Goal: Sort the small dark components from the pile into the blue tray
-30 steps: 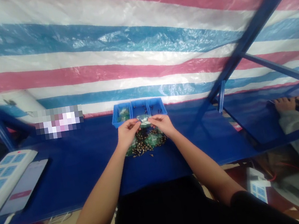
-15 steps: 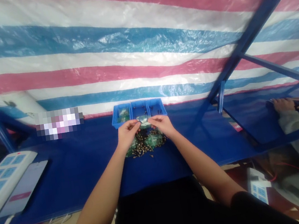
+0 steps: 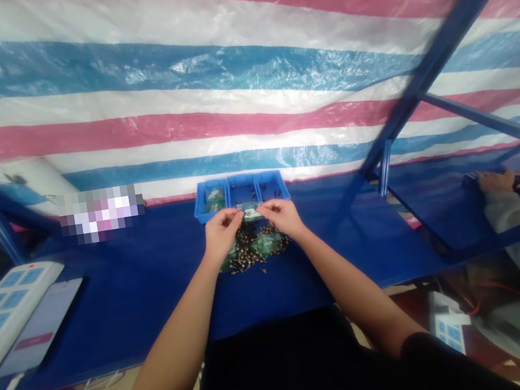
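Note:
Between my two hands a small clear plastic bag (image 3: 251, 211) is stretched, pinched at its edges; what is inside is too small to make out. My left hand (image 3: 223, 230) is closed on the bag's left side, and my right hand (image 3: 281, 216) on its right. Just below lies a pile of small dark and brassy metal parts (image 3: 248, 255) on the blue table. Clear greenish-looking bags (image 3: 267, 244) lie among them. Right behind my hands stands a blue divided bin (image 3: 243, 191); its left compartment holds similar small bags (image 3: 214, 196), the others a few dark parts.
A white power strip (image 3: 13, 310) and a phone (image 3: 40, 329) with a cable lie at the left. Blue metal frame bars (image 3: 385, 166) rise on both sides before a striped sheet (image 3: 209, 118). Another person's hands (image 3: 507, 181) rest at the far right.
The bag between my hands has tilted slightly, its glare now duller. My hands stay in nearly the same place.

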